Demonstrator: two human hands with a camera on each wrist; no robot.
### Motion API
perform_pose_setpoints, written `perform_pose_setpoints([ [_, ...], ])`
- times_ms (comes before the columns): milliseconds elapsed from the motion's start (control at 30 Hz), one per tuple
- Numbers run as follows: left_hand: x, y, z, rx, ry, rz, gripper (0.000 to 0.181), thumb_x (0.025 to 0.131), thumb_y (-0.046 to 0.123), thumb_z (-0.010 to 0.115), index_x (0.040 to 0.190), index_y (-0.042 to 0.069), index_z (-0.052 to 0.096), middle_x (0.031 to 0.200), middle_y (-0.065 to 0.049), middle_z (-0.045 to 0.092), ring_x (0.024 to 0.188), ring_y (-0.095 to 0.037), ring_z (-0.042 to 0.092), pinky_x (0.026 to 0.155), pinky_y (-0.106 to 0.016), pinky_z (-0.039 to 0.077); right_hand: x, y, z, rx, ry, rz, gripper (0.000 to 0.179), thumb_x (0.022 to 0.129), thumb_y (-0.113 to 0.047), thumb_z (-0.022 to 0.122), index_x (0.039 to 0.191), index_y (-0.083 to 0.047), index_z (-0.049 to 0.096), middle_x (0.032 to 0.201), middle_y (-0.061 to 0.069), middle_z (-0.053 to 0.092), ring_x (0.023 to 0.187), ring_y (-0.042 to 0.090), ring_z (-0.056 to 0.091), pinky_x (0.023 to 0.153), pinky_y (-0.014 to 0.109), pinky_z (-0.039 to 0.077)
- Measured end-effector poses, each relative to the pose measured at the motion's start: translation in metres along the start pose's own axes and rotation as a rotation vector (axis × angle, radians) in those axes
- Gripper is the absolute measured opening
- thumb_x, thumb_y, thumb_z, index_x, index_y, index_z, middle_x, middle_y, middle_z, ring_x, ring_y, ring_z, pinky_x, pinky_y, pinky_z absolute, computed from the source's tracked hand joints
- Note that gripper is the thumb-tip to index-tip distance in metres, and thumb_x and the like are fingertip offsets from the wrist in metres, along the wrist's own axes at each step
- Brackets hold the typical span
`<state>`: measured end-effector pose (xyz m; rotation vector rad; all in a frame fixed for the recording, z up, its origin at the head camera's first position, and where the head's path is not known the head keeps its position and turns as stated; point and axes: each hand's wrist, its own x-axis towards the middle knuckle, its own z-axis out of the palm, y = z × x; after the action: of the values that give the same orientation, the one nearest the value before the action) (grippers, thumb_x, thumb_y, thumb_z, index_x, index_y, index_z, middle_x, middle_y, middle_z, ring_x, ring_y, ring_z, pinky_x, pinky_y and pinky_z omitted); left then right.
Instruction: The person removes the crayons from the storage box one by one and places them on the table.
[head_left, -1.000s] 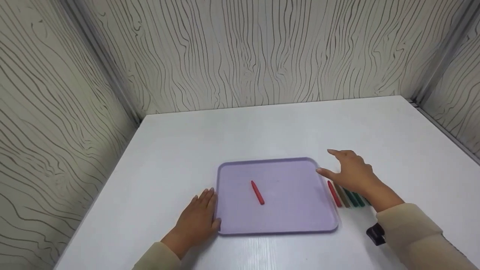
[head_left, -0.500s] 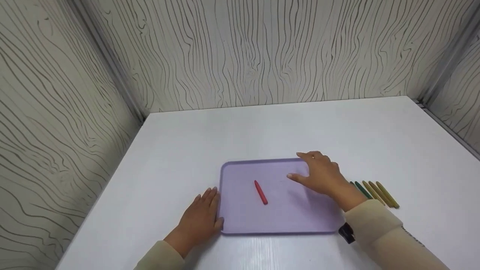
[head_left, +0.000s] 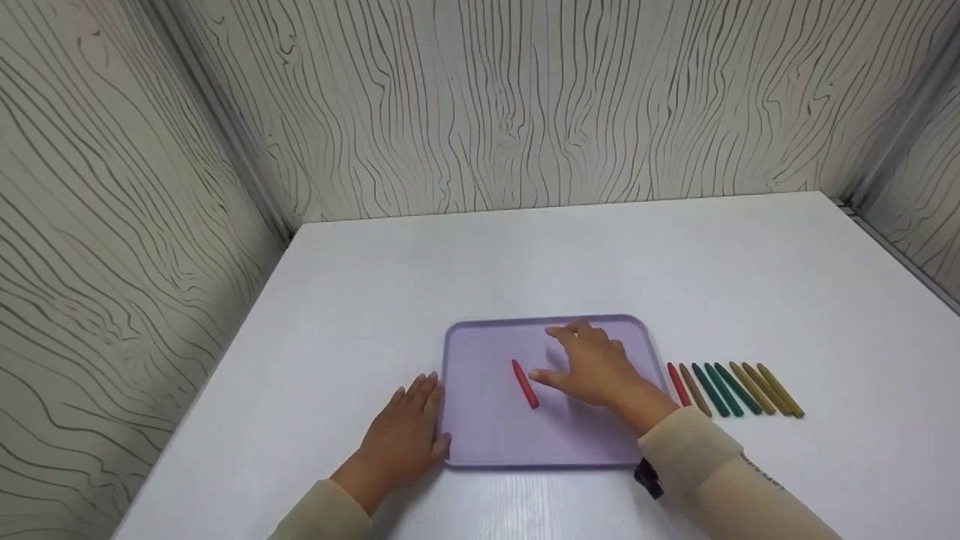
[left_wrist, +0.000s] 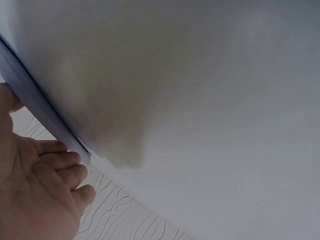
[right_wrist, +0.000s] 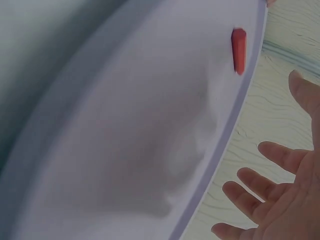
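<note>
A single red crayon (head_left: 525,384) lies slanted on the purple tray (head_left: 480,442), left of its middle. Over the tray's right half hovers my right hand (head_left: 592,367), thumb and fingers spread apart and holding nothing; its thumb tip is close to the crayon. In the right wrist view the red crayon (right_wrist: 239,51) lies on the tray, apart from the fingers (right_wrist: 282,156). My left hand (head_left: 405,427) rests flat on the table against the tray's left edge. The left wrist view has its fingers (left_wrist: 60,160) straight beside the tray rim (left_wrist: 37,105).
Right of the tray, a row of several crayons lies on the white table (head_left: 375,285): a red crayon (head_left: 678,384), a brown crayon (head_left: 695,390), green crayons (head_left: 724,390) and yellowish crayons (head_left: 766,390). A wood-patterned wall (head_left: 480,105) stands behind the table.
My right hand has moved left from above the crayon row to over the tray, near the single red crayon. The row is uncovered now. My left hand keeps its place at the tray edge.
</note>
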<state>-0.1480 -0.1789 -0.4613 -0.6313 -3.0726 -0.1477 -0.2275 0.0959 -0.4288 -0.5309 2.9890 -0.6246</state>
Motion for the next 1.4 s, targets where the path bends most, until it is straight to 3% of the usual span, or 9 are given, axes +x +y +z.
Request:
perform_pose_setpoints([
  [300, 0.001, 0.001, -0.001, 0.002, -0.006, -0.006, 0.065, 0.093, 0.032, 0.050, 0.141, -0.009, 0.036, 0.147, -0.021, 0.035, 0.137, -0.035, 0.029, 0.110, -0.049, 0.026, 0.006, -0.016, 0.019, -0.005, -0.031, -0.016, 0.072, 0.079, -0.053, 0.070, 0.134, -0.010, 0.054, 0.130, 0.016, 0.051, 0.117, 0.039, 0.048, 0.094, 0.055, 0.038],
  [667, 0.001, 0.001, 0.001, 0.018, 0.041, 0.003, 0.062, 0.091, 0.030, 0.052, 0.138, -0.010, 0.041, 0.144, -0.021, 0.039, 0.135, -0.035, 0.034, 0.108, -0.049, 0.029, 0.006, -0.022, 0.030, -0.021, -0.038, -0.049, 0.068, 0.077, -0.048, 0.075, 0.128, -0.007, 0.058, 0.116, 0.015, 0.055, 0.105, 0.035, 0.053, 0.086, 0.052, 0.044],
  [967, 0.001, 0.002, -0.001, 0.014, 0.017, -0.011, 0.063, 0.092, 0.031, 0.050, 0.140, -0.009, 0.039, 0.146, -0.020, 0.037, 0.137, -0.034, 0.031, 0.110, -0.048, 0.027, 0.009, -0.022, 0.035, 0.109, -0.016, -0.092, 0.047, 0.075, -0.018, 0.080, 0.114, 0.001, 0.064, 0.093, 0.010, 0.052, 0.078, 0.022, 0.053, 0.077, 0.042, 0.050],
  [1200, 0.001, 0.002, -0.003, -0.006, -0.018, -0.011, 0.064, 0.093, 0.031, 0.048, 0.141, -0.009, 0.036, 0.148, -0.021, 0.034, 0.138, -0.034, 0.028, 0.111, -0.048, 0.025, 0.011, -0.022, 0.038, 0.222, -0.019, -0.098, 0.033, 0.075, -0.002, 0.075, 0.107, 0.003, 0.066, 0.085, 0.007, 0.053, 0.079, 0.021, 0.054, 0.077, 0.039, 0.049],
  [1400, 0.001, 0.001, -0.002, -0.004, -0.010, -0.005, 0.064, 0.093, 0.031, 0.049, 0.140, -0.010, 0.036, 0.148, -0.021, 0.035, 0.138, -0.035, 0.029, 0.110, -0.049, 0.026, 0.011, -0.022, 0.037, 0.315, -0.038, -0.039, 0.031, 0.074, 0.003, 0.068, 0.105, 0.000, 0.067, 0.085, 0.005, 0.059, 0.083, 0.021, 0.057, 0.076, 0.037, 0.050],
])
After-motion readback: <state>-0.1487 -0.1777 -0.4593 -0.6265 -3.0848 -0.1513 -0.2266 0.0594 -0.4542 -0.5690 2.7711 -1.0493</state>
